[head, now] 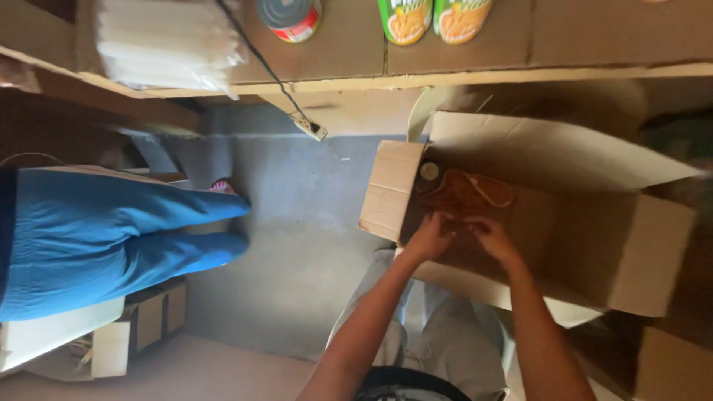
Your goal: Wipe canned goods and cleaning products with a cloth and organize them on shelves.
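Observation:
An open cardboard box (639,252) lies in front of me with its flaps spread. Inside it is a brown-orange item (464,194) with a pale cord looped on it, and a small round pale thing (429,171) beside it. My left hand (431,238) and my right hand (492,236) are close together over the box's near edge, fingers curled and touching the brown item's edge. The dim light hides whether either hand grips anything.
Another person's legs in blue trousers (111,230) stand at the left on the grey floor (297,223). A cardboard-covered surface (349,52) carries a red can (291,16), two green cans (405,18), and a white plastic bundle (167,44). A cable with a plug block (308,126) hangs from it.

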